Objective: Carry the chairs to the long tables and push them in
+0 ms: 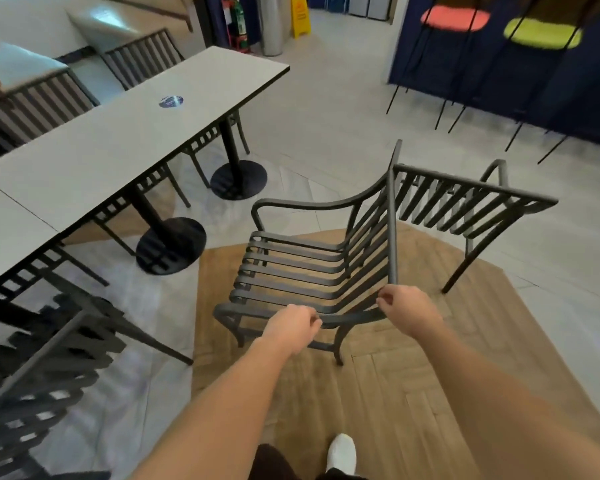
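Both hands gripping the black slatted metal armchair [302, 268]: left hand [291, 327] on near armrest, right hand [407, 311] on backrest top rail; long grey table [94, 147] lying at 10 o'clock, left hand nearer.

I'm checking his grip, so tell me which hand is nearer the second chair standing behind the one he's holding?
Right. The right hand grips the held chair at its backrest corner, just below the second chair. The left hand holds the near armrest, farther away.
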`<state>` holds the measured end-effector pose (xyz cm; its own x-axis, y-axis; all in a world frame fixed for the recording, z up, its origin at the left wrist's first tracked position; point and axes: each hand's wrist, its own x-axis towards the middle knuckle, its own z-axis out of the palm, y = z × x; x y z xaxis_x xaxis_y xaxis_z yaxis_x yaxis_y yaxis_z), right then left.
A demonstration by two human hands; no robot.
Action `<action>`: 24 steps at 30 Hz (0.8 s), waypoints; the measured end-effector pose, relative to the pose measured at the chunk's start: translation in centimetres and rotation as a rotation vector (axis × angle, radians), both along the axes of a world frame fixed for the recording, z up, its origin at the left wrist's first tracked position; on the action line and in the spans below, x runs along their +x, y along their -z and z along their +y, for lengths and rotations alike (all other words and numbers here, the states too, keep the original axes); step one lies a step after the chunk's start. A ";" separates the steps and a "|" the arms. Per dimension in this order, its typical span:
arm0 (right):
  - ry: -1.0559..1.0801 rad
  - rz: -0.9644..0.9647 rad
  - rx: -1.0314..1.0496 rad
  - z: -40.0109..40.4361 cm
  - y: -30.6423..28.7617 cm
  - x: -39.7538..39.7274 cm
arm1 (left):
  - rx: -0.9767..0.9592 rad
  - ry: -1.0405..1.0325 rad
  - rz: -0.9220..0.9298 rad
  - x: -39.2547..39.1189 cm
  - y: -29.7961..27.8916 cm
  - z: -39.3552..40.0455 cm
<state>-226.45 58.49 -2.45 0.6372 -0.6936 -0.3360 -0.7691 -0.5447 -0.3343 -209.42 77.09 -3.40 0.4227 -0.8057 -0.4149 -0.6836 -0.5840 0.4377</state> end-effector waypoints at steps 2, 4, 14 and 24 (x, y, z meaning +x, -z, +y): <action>0.030 -0.009 0.002 -2.6 0.1 -0.9 | 0.006 0.010 0.009 -0.7 0.4 -2.6; 0.057 -0.029 0.008 -4.8 0.3 -1.3 | 0.010 0.026 0.015 -0.8 0.6 -5.0; 0.097 0.014 -0.015 -14.4 1.4 1.9 | 0.027 0.110 0.091 4.3 2.3 -16.6; -0.020 -0.016 -0.036 -23.7 0.6 8.3 | -0.026 0.036 0.095 9.3 2.2 -23.3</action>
<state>-218.13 34.84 -3.09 0.6560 -0.6924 -0.3004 -0.7528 -0.5717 -0.3261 -200.08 53.81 -5.57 0.3533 -0.8305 -0.4306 -0.6584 -0.5478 0.5162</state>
